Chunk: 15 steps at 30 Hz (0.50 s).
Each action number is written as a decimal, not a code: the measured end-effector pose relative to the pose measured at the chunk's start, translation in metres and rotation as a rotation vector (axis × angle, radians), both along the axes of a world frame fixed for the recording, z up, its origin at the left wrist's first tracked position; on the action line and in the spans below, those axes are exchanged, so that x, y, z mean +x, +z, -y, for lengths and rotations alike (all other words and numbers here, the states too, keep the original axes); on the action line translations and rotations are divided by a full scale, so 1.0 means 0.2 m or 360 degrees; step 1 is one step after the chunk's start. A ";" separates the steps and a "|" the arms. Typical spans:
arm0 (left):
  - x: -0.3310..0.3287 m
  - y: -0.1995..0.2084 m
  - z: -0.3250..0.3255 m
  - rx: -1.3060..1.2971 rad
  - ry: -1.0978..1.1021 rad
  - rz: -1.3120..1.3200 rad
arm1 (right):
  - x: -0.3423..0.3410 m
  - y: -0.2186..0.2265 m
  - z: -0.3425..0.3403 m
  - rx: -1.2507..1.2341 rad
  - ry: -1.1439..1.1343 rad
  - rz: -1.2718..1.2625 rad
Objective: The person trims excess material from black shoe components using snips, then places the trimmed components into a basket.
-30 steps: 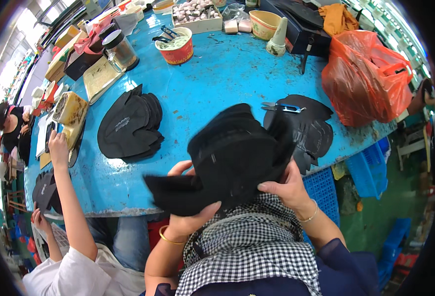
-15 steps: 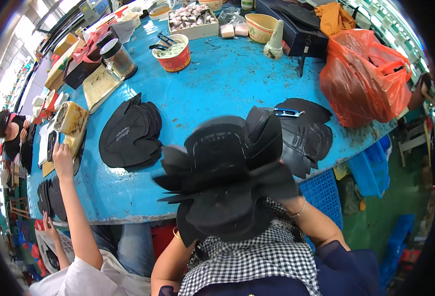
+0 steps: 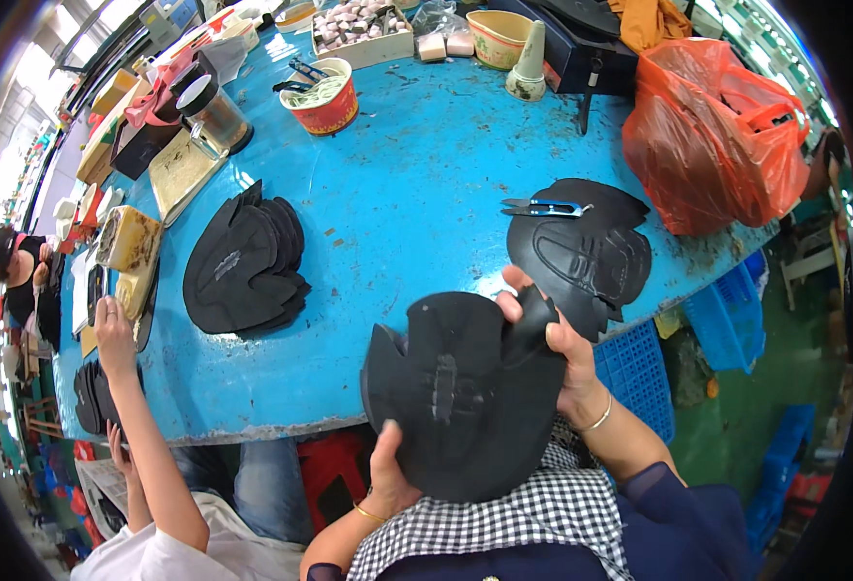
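Scuffed and stained, the blue tabletop is spreading out before me. One crinkled red plastic bag is bulging at its right end; I am not making out what it is containing. Close to my lap, just off the table's near edge, I am holding a black lobed piece, matt, with a greyish patch; whether one layer or several, I cannot tell. My right hand is curling half-closed, pinching an upturned lobe; my left hand is laying its thumb along the lower left rim, its other fingers hiding underneath. Two piles of similar pieces are lying ahead, one left, one right; I cannot count their layers. One shallow box is holding many pinkish blocks. One red tub is holding pale, stringy stuff and dark-handled tools. One pair of blue-handled snips is resting across the right pile. Two loose blocks are sitting beside the box.
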<state>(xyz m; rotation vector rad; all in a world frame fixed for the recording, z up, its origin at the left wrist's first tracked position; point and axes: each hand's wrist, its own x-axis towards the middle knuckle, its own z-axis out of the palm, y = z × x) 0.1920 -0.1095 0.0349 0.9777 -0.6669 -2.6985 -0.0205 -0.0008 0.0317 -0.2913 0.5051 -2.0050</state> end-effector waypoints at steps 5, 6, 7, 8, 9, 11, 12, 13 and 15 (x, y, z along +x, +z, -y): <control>0.03 0.00 0.06 0.0294 0.0024 -0.0222 | 0.06 0.03 -0.03 -0.0011 -0.0110 0.0043; 0.04 0.00 0.06 0.0295 0.0026 -0.0221 | 0.06 0.04 -0.04 -0.0010 -0.0108 0.0045; 0.05 0.00 0.06 0.0106 -0.0070 -0.0038 | 0.07 0.05 -0.04 0.0017 -0.0149 0.0095; 0.06 0.00 0.05 -0.0083 -0.0164 0.0146 | 0.08 0.05 -0.05 0.0045 -0.0188 0.0147; 0.08 -0.01 0.05 -0.0082 -0.0159 0.0149 | 0.08 0.04 -0.05 0.0046 -0.0183 0.0150; 0.11 -0.03 0.05 -0.0435 -0.0335 0.0161 | 0.08 0.01 -0.02 0.0053 -0.0432 0.0516; 0.12 -0.05 0.05 -0.0612 -0.0425 0.0163 | 0.07 0.00 -0.01 0.0043 -0.0472 0.0416; 0.13 -0.05 0.05 -0.0789 -0.0513 0.0165 | 0.07 -0.02 -0.01 0.0043 -0.0472 0.0412; 0.13 -0.04 0.06 -0.0967 -0.0592 0.0175 | 0.06 -0.05 -0.02 -0.0098 -0.0375 0.0432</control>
